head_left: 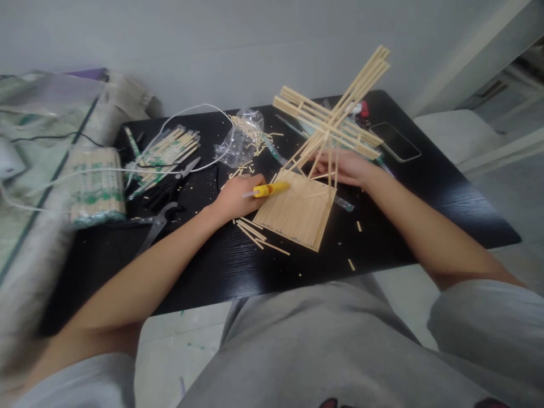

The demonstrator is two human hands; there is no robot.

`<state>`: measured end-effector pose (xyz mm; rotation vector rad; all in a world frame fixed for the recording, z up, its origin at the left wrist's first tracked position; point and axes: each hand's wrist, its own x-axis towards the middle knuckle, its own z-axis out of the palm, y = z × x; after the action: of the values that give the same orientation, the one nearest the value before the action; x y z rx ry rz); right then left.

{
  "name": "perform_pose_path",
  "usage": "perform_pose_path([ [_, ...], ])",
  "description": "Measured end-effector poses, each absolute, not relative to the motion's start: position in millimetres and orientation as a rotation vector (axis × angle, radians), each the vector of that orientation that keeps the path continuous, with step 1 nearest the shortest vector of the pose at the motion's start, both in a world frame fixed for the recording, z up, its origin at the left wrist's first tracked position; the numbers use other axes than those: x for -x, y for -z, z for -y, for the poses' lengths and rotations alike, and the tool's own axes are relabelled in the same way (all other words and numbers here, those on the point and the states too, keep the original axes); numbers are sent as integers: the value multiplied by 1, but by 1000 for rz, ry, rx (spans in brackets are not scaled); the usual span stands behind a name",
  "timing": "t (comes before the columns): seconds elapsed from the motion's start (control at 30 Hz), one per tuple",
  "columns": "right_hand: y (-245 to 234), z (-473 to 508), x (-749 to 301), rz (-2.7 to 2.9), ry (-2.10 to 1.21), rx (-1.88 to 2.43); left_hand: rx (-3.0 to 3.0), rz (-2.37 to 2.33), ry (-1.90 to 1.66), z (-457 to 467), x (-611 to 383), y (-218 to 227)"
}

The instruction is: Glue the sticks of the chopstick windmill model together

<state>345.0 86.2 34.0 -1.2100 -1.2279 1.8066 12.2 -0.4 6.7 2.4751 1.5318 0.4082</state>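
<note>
My left hand (236,195) is closed around a yellow hot glue gun (272,188), whose clear glue stick pokes out at the back. The gun's front end lies over the slatted base (297,218) of a windmill model made of thin wooden sticks. Crossed stick blades (331,126) rise above the base on slim legs. My right hand (346,168) is at the far right side of the model, its fingers closed at the lower frame and partly hidden behind the legs. Several loose sticks (250,231) lie beside the base's left edge.
Scissors (187,169), black-handled pliers (159,221) and wrapped chopsticks (174,150) lie left on the black table (204,283). A full chopstick pack (97,184) stands farther left. A white cable (170,115) loops behind. Plastic wrap (236,144) and a phone (395,141) lie at the back.
</note>
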Motion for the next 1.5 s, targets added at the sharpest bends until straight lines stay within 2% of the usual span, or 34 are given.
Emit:
perform_pose_path([
  [0.63,-50,-74,-337,1182,-1783,1295,-2474,-1519,-472,-1,-10,-1],
  [1.07,-23,-91,-349,1272,-1740,1217,-2499,-1521,-451,-1,-12,0],
  [1.5,-23,-90,-350,1285,-1691,1217,-2492,-1539,-406,0,-14,-2],
])
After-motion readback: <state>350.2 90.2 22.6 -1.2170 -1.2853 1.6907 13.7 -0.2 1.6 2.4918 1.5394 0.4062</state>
